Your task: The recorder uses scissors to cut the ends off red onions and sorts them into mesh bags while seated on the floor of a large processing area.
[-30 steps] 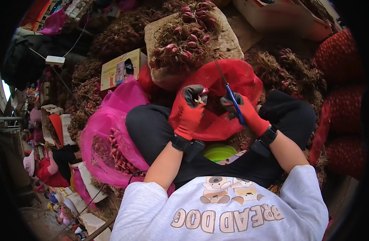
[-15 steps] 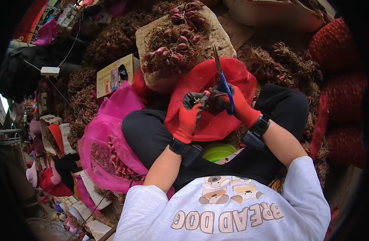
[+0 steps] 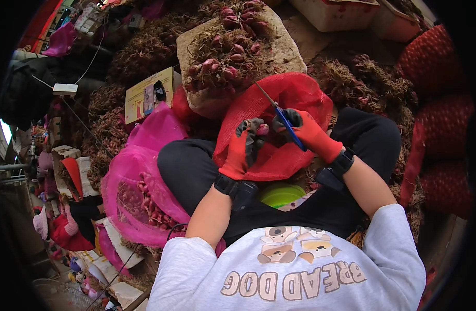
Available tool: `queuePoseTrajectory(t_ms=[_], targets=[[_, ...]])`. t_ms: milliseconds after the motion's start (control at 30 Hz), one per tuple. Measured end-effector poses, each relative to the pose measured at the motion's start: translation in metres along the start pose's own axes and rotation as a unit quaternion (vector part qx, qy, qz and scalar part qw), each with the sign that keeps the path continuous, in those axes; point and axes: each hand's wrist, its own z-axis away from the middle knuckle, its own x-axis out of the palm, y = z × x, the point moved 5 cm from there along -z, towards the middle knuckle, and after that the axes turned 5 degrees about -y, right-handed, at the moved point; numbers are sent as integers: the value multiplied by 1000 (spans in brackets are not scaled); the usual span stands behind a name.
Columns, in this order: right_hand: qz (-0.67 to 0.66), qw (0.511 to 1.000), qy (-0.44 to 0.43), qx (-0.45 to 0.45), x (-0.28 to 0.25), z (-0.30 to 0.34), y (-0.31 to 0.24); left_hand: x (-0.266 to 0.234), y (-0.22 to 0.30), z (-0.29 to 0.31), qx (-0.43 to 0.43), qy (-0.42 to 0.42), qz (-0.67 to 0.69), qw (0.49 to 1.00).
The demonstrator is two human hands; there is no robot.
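- Person in red (image 3: 67, 233) at the far left, well apart from the hands.
- Pink mesh bag (image 3: 150, 129) beside the left knee, loose shallots (image 3: 154, 207) showing through its side.
- Pale slab (image 3: 287, 57) beyond the hands, bearing bunches of dry-leaved shallots (image 3: 230, 57).
- Left hand (image 3: 240, 147), in a red-and-grey work glove, fingers curled, pinching one shallot (image 3: 262, 129) at the fingertips, above a red mesh bag (image 3: 295, 90) spread between the legs.
- Green bowl (image 3: 279, 195) below that bag, partly covered.
- Blue-handled scissors (image 3: 288, 126), tilted, blades reaching up and left toward the slab.
- Right hand (image 3: 311, 133), gloved alike, gripping the scissors by the handles, near the shallot.
- Filled red mesh sacks (image 3: 440, 137) stacked at the far right.
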Motion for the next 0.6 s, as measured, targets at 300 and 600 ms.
queuePoseTrajectory(t_ms=[300, 600], targets=[[113, 986, -23, -120, 15, 10, -14, -4, -12, 1, -141, -45, 191, 970], [557, 825, 59, -76, 2, 20, -12, -39, -7, 1, -110, 174, 296, 933]])
